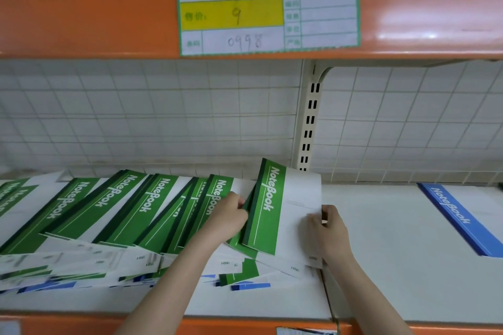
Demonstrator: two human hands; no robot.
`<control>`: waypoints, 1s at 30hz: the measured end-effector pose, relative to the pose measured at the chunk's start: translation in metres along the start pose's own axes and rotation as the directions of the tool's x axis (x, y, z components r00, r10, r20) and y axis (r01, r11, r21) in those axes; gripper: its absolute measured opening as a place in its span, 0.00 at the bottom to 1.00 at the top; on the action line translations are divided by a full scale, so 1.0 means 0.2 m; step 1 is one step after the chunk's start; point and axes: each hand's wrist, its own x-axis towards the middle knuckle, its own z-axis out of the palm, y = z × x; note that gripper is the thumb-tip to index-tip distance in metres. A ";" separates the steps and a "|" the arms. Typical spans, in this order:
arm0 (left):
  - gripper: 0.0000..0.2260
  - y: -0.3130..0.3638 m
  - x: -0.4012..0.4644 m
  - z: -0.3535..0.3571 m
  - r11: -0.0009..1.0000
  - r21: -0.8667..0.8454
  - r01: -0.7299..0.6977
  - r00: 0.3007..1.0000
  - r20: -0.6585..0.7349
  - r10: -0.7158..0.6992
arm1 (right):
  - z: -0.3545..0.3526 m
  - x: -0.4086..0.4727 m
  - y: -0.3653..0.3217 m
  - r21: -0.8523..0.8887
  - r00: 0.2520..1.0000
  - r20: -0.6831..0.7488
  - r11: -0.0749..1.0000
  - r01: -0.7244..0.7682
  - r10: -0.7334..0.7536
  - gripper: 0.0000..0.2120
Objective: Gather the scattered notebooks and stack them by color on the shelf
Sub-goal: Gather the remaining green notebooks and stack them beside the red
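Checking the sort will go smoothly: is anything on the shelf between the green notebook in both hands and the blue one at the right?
Nothing visible. Bare white shelf lies between the green notebook, held by left hand and right hand, and the blue notebook.

Glossy orange shelf edge [81,13] at the top carries a torn paper price label [268,7]; smooth paper-covered notebooks [130,209] lie on a matt white shelf board [386,253].

Both the left hand [227,215] and right hand [328,228] grip a green notebook [268,215] on the shelf [394,253].
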 end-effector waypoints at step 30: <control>0.17 -0.13 -0.15 -0.18 0.890 0.420 0.179 0.977 -0.181 -0.111 | 0.18 -0.02 -0.21 0.418 0.931 0.350 0.873 -0.252 0.101 0.16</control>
